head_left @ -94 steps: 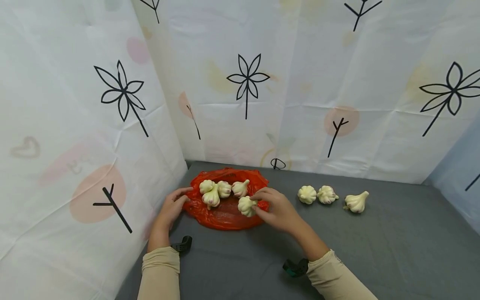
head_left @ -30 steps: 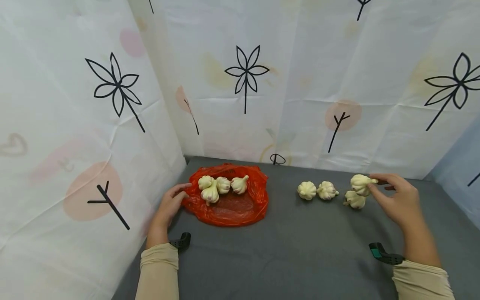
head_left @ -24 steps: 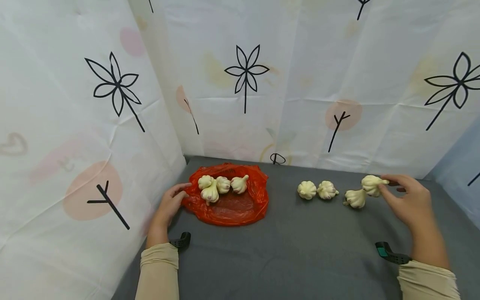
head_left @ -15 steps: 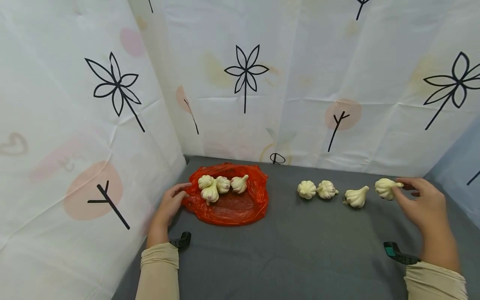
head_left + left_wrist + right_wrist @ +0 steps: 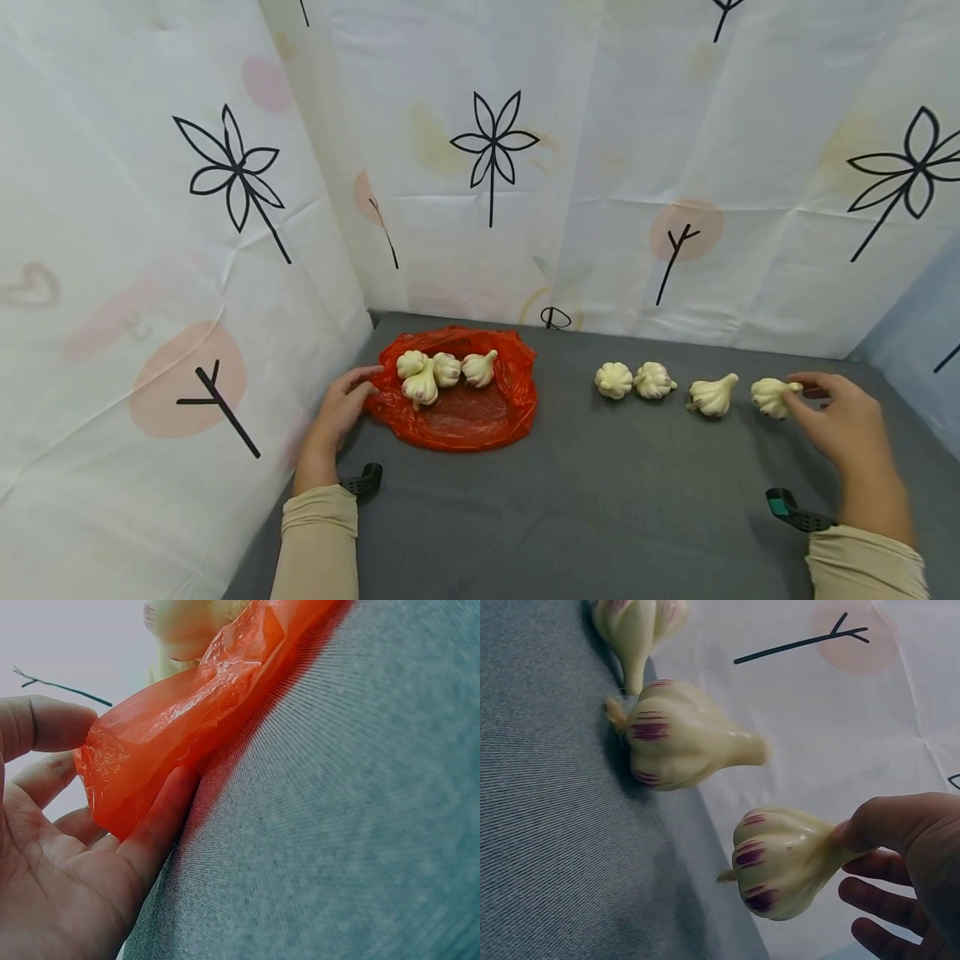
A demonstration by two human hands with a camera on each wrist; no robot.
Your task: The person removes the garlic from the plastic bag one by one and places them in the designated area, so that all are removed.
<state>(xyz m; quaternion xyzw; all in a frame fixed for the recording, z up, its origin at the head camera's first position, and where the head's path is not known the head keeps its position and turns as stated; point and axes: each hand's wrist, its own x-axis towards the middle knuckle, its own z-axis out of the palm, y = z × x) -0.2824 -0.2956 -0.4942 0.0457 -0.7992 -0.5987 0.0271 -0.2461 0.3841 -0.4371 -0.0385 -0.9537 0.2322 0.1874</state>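
Note:
At the right end of a row, my right hand (image 5: 843,417) pinches a garlic bulb (image 5: 784,862) by its neck between thumb and fingers. Whether this bulb touches the table cannot be told. Just left of it lies another garlic bulb (image 5: 711,395), apart from it, with two more bulbs (image 5: 633,381) side by side further left. My left hand (image 5: 341,412) holds the left edge of a red plastic bag (image 5: 150,750), thumb on one side and fingers on the other. Several garlic bulbs (image 5: 447,371) sit together in the bag's back left part.
A grey cloth (image 5: 570,517) covers the table. White patterned curtains (image 5: 615,167) rise along its back and left sides, and the left one stands close to my left arm. Each wrist wears a dark camera mount (image 5: 798,510).
My right hand has carried a garlic bulb from the bag to the right, past the row, and has then lowered it beside the last one. My left hand stays at the bag's edge.

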